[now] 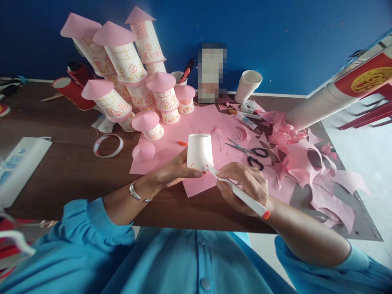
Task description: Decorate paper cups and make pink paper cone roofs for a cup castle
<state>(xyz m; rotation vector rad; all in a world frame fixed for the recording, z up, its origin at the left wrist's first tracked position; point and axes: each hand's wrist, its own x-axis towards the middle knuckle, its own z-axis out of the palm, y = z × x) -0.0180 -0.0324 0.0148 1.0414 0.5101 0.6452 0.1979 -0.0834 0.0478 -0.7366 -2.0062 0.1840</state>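
Note:
My left hand (pixel 174 168) is wrapped round a white paper cup (pixel 199 149), which is held upside down over the table's front part. Between the fingers of my right hand (pixel 245 183) is a white marker (pixel 245 197) with an orange end. Its tip touches the cup near the lower rim, where a few short red strokes show. An orange marker cap (pixel 183 143) lies on the pink paper (pixel 196 118) just behind the cup. Black-handled scissors (pixel 249 153) rest partly open to the right.
Decorated cup towers with pink cone roofs (pixel 114 33) stand at the back left. A tape roll (pixel 108 146) lies left of them. Crumpled pink scraps (pixel 288 126), a glue tube (pixel 246 121) and a long stack of cups (pixel 321 100) are on the right.

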